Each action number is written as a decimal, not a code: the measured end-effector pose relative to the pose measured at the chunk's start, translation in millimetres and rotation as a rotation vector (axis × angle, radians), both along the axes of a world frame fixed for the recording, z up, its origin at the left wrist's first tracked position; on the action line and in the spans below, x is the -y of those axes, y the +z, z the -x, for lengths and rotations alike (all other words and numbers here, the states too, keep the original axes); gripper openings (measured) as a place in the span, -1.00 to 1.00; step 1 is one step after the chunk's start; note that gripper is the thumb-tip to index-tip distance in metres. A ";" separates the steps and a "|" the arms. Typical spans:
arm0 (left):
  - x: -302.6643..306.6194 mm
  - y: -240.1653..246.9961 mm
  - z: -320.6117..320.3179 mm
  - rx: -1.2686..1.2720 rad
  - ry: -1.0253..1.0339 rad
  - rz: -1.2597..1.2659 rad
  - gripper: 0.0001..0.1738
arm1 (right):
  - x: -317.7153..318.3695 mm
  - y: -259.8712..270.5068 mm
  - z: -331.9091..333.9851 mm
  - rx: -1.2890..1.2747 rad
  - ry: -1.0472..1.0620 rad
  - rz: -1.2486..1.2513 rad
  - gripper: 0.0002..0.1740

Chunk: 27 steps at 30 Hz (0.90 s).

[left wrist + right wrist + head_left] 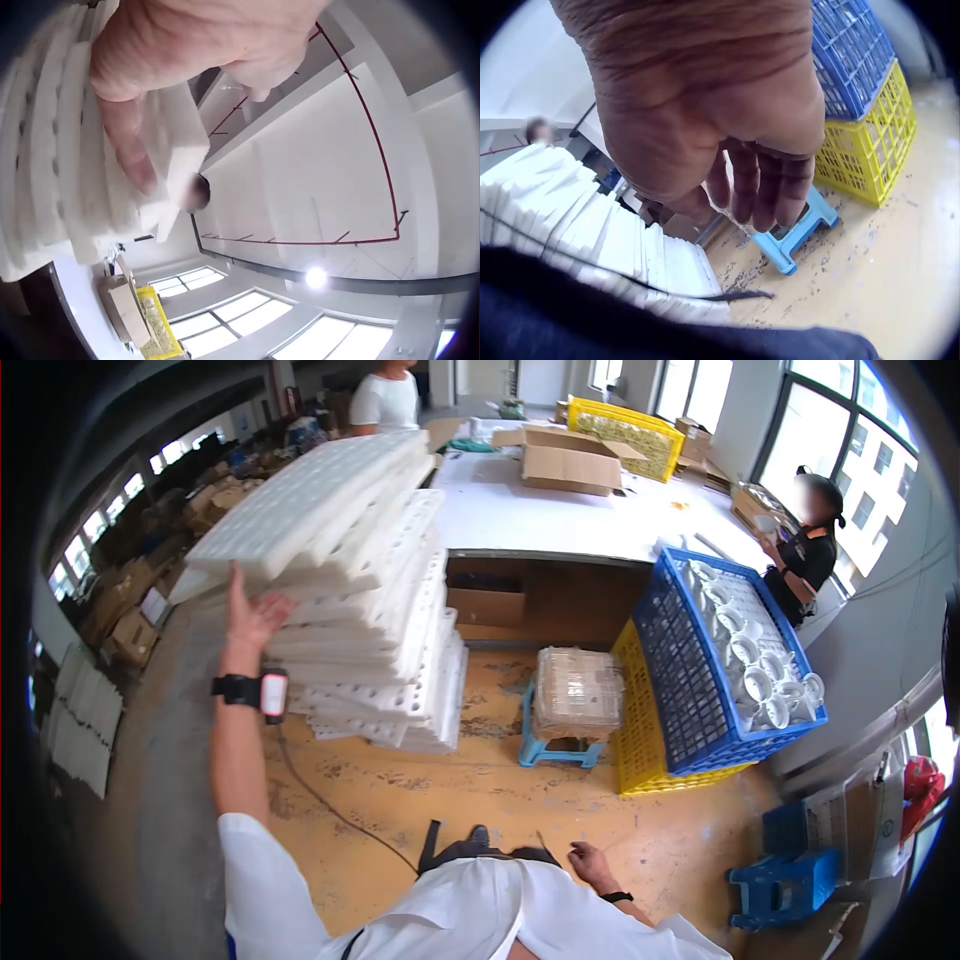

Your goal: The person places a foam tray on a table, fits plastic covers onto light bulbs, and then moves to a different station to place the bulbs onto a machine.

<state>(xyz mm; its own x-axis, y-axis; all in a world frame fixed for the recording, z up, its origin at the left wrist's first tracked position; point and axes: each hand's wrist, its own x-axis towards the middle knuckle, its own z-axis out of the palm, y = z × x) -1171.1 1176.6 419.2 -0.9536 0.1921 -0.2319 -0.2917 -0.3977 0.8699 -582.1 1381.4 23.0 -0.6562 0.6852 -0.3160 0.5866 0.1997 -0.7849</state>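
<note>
A tall, uneven stack of white foam boards point(370, 590) with rows of holes stands in front of me on the left. My left hand point(258, 618) is raised to the near corner of the top boards point(310, 495), palm showing and fingers extended. In the left wrist view one finger point(131, 142) of that hand lies along the edges of the foam boards point(60, 150). My right hand point(592, 863) hangs low by my side, nothing in it. The right wrist view shows its fingers point(744, 187) loosely curled.
A blue crate point(690, 670) of white cups stands on a yellow crate point(635, 735) at the right. Between stack and crates, a taped carton point(578, 690) sits on a blue stool point(560, 752). Behind is a white table point(490, 510). Two people point(385, 402) stand farther off. A cable point(330, 805) hangs from my left wrist.
</note>
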 end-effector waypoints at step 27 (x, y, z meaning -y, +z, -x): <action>-365.6 -75.7 -12.9 -0.337 -0.316 0.130 -0.62 | -305.8 -3.4 252.9 -0.053 -0.116 0.044 -0.57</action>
